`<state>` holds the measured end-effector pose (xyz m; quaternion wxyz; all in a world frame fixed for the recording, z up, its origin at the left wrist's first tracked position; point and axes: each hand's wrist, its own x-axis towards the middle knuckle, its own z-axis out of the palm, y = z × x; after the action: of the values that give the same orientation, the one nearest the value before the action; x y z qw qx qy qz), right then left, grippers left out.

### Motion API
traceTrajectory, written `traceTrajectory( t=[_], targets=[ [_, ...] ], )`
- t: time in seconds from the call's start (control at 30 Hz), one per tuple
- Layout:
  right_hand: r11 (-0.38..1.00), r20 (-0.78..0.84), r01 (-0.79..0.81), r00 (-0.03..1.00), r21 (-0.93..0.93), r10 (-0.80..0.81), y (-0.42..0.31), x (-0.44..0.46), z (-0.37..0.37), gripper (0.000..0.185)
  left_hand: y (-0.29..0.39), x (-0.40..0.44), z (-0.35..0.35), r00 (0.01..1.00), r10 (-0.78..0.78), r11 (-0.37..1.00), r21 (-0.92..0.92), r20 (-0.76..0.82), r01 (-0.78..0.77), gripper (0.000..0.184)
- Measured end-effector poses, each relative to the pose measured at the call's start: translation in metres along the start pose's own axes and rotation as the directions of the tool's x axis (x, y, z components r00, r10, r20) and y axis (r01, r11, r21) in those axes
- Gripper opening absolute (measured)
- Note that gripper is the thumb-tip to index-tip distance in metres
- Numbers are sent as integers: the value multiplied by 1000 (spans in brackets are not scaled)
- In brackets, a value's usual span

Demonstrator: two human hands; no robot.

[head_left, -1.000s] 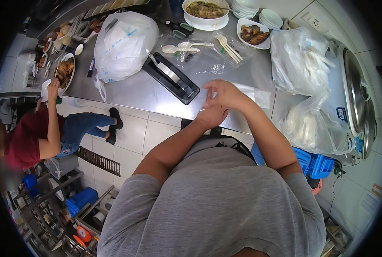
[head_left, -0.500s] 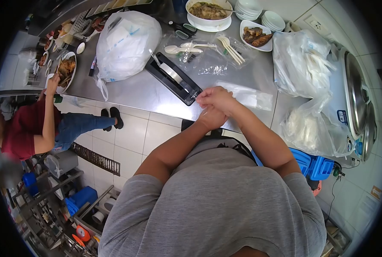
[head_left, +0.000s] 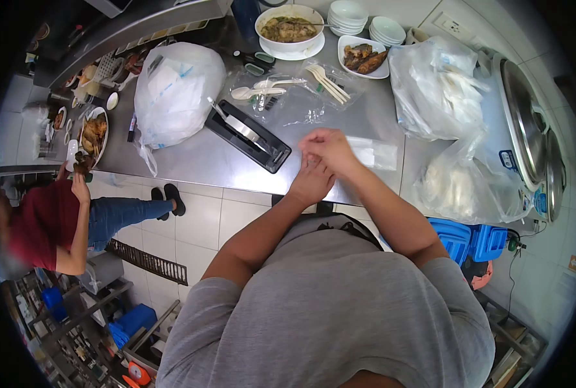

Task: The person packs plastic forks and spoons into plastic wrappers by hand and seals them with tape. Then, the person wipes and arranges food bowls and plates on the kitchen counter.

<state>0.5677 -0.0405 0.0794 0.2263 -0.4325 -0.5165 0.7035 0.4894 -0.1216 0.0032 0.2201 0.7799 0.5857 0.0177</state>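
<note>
Close together over the steel counter's front edge are my left hand [head_left: 312, 183] and my right hand [head_left: 331, 150]. The right one is closed, its fingertips pinched against the left fingers. My left fingers curl together beneath it. Anything between them is too small or hidden to make out. Just left of both hands lies a black tape dispenser [head_left: 273, 152] with a roll of tape [head_left: 244, 129], touched by neither. Beside my right hand is a flat clear plastic bag [head_left: 383, 155]. Farther back, plastic spoons [head_left: 248, 93] and forks [head_left: 327, 84] rest on clear wrappers.
Large white plastic bags stand left [head_left: 177, 97] and right [head_left: 435, 90]. At the back are a bowl of food [head_left: 288, 40], a plate of fried pieces [head_left: 365, 58], stacked bowls [head_left: 347, 16] and scissors [head_left: 257, 63]. A person in a maroon shirt [head_left: 39, 220] works at far left.
My hands have come away from the dispenser's end, where the right fingers were, and are now joined to its right. The co-worker's hand has moved from the platter, holding something dark.
</note>
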Motion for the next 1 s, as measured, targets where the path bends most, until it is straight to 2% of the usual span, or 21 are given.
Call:
traceTrajectory(
  t=[0.03,0.1,0.13,0.27,0.37,0.57,0.67,0.87,0.97,1.0],
  targets=[
    [993,38,21,999,116,-26,-16,-8,-9,8,0,-2,2,991,54,999,1,-123,-54,53],
    [991,55,60,996,118,-67,-41,-27,-34,11,-3,-2,4,918,161,986,21,-363,-164,54],
    [983,65,107,991,148,-117,-45,-34,-49,12,-2,-3,0,946,135,986,-54,-295,-158,58],
    [944,6,292,955,156,-296,-61,-69,-97,13,-2,-6,-8,911,139,973,-115,-388,-198,59],
    [939,-61,342,939,44,-339,-59,-84,-124,12,0,-2,-15,872,66,948,-241,-485,-206,51],
    [944,-234,308,915,-119,-328,-41,-85,-129,12,2,15,-31,868,34,995,-63,-495,-75,31],
    [925,-186,350,909,-149,-374,-31,-72,-128,13,0,27,-28,857,-1,998,-48,-515,-28,28],
    [944,-95,187,971,-272,-220,-17,-32,-120,18,-11,39,-17,859,-62,995,-97,-507,14,25],
    [970,-7,95,995,-226,-99,3,-3,-117,21,-11,38,-17,862,-92,987,-157,-499,14,23],
    [979,-1,104,994,-173,-106,9,4,-112,24,-9,37,-19,874,-98,986,-165,-476,21,25]
  ],
)
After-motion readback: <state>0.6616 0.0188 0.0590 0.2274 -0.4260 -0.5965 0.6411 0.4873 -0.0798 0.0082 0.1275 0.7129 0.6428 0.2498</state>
